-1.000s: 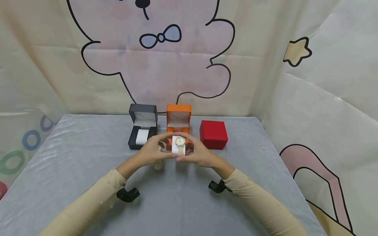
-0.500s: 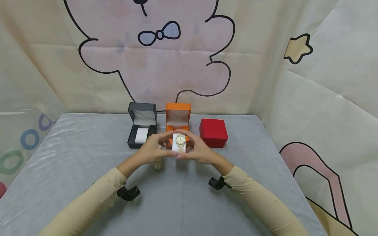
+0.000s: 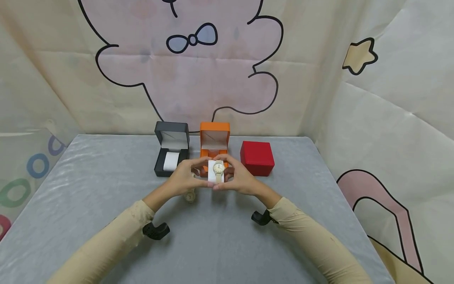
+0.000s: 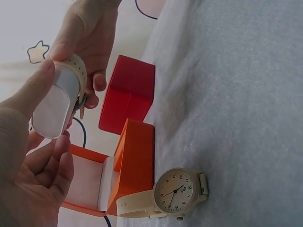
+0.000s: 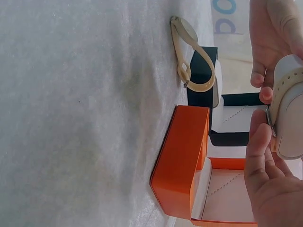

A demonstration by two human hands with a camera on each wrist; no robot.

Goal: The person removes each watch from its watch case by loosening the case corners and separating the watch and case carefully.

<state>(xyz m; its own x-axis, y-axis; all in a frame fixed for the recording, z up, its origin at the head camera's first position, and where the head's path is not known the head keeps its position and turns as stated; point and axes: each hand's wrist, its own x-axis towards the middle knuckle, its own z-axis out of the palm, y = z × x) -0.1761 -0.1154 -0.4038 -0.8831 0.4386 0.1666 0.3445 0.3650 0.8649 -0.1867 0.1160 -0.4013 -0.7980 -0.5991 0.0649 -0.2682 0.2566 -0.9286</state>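
Observation:
A cream-strapped wristwatch [image 3: 218, 168] is wrapped around a white watch cushion [image 3: 211, 178], held up between both hands above the table. My left hand [image 3: 185, 177] grips the cushion from the left, its thumb at the lower edge. From the other side my right hand [image 3: 240, 178] grips it, fingers along the top and thumb below. The strap's buckle [image 5: 270, 122] shows under the cushion in the right wrist view, close to the fingertips. A second cream watch [image 4: 175, 191] rests on the table, partly behind my left hand in the head view.
Behind the hands stands an open orange watch box [image 3: 214, 134]. To its left is an open dark grey box [image 3: 172, 134] with a white cushion [image 3: 171, 161] inside. A closed red box [image 3: 257, 157] stands at the right. A grey cloth covers the table [image 3: 220, 244].
The whole scene sits slightly higher in the head view. Both hands keep their grip on the cushion and watch, which have barely shifted.

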